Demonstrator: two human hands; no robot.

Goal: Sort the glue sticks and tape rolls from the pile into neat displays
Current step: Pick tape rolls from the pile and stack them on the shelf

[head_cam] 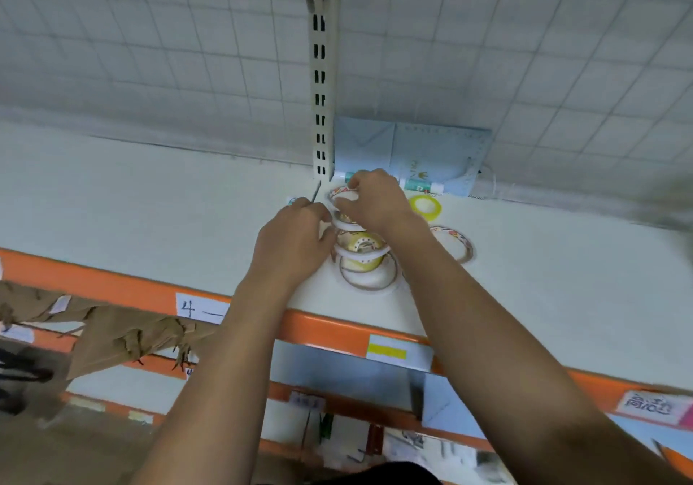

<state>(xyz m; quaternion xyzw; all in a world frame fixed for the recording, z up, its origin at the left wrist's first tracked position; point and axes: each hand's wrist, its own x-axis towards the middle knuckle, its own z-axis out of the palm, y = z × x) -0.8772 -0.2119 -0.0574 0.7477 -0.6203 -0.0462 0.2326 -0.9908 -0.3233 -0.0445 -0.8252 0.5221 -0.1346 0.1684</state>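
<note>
On the white shelf [150, 203] lies a row of patterned tape rolls [360, 250] leaning one on another, running from the back post toward me. My right hand [375, 199] pinches the farthest patterned tape roll [339, 195] near the post. My left hand [292, 240] grips the left side of a white-rimmed roll in the row. A yellow tape roll [425, 205] and a patterned roll [455, 242] lie flat to the right. Glue sticks [422, 184] lie along the back, partly hidden by my right hand.
A pale blue envelope pack [412, 150] leans on the wire grid back wall. The slotted upright post [320, 90] stands just left of it. The shelf's orange front edge [326, 329] carries price labels. Brown cardboard [120, 330] hangs at lower left; lower shelves hold small items.
</note>
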